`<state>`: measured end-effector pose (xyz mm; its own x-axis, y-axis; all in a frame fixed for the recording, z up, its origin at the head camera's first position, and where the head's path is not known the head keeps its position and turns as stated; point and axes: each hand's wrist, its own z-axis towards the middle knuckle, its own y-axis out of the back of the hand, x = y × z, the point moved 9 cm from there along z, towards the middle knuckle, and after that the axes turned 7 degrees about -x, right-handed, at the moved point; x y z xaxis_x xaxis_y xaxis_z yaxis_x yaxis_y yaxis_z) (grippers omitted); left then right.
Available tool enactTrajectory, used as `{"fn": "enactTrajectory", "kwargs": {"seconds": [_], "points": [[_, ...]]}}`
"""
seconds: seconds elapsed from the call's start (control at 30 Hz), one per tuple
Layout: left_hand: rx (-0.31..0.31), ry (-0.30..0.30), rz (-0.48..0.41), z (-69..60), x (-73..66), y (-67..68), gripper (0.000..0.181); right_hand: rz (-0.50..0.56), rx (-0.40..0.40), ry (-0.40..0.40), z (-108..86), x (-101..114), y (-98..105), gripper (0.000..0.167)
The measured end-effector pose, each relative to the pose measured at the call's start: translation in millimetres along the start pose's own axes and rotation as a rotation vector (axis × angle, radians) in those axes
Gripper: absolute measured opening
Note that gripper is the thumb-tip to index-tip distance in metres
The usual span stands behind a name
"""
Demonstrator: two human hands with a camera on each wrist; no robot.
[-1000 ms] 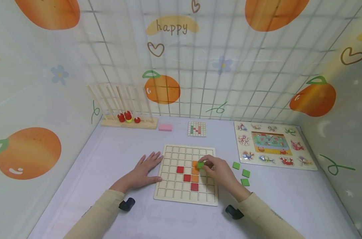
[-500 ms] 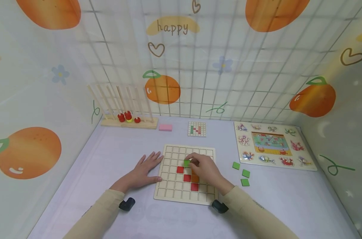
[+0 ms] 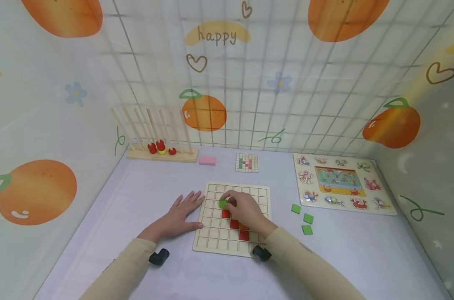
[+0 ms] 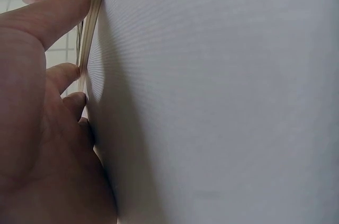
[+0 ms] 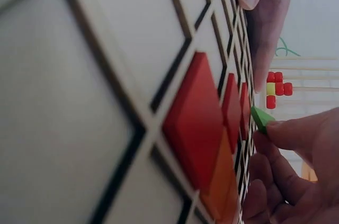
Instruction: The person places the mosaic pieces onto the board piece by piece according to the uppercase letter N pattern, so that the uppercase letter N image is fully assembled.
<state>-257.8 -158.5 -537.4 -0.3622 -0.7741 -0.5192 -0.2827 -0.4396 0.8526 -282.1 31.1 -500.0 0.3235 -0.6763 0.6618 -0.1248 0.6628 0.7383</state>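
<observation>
A wooden grid board lies on the table with red tiles and orange tiles set in its squares. My right hand pinches a green tile between thumb and fingers, over the board just behind the farthest red tile. In the right wrist view that green tile is tilted at the fingertips. My left hand lies flat with spread fingers, thumb and fingertips touching the board's left edge. Part of the orange tiles is hidden under my right hand in the head view.
Several loose green tiles lie right of the board. Behind it are a small pattern card, a pink block and a wooden peg rack with beads. A sea-animal puzzle board lies at the back right.
My right hand has moved left across the board with the green tile, from beside the orange tiles to behind the farthest red one. The left hand has stayed put.
</observation>
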Motion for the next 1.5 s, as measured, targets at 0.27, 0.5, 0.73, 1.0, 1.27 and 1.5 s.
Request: {"fn": "enactTrajectory", "kwargs": {"seconds": [0.27, 0.5, 0.73, 1.0, 1.27, 1.5], "points": [[0.005, -0.001, 0.004, 0.4, 0.7, -1.1, 0.093, -0.042, 0.014, 0.009, 5.7, 7.0, -4.8, 0.017], [0.004, 0.001, 0.007, -0.6, 0.2, 0.4, 0.092, -0.072, -0.002, 0.044, 10.8, 15.0, -10.4, 0.016], [0.018, 0.009, 0.02, 0.4, 1.8, -1.4, 0.093, -0.14, -0.027, 0.067, 13.0, 15.7, -15.8, 0.015], [0.008, 0.001, 0.014, 0.5, 1.9, -1.4, 0.093, -0.204, -0.027, 0.084, 12.6, 18.2, -16.6, 0.016], [0.012, 0.0, 0.015, 0.7, 2.6, -1.9, 0.093, -0.213, -0.009, 0.066, 12.8, 19.0, -17.0, 0.017], [0.019, 0.005, 0.004, 0.8, 2.0, -2.1, 0.093, -0.217, 0.002, 0.047, 12.6, 17.0, -17.4, 0.022]]}}
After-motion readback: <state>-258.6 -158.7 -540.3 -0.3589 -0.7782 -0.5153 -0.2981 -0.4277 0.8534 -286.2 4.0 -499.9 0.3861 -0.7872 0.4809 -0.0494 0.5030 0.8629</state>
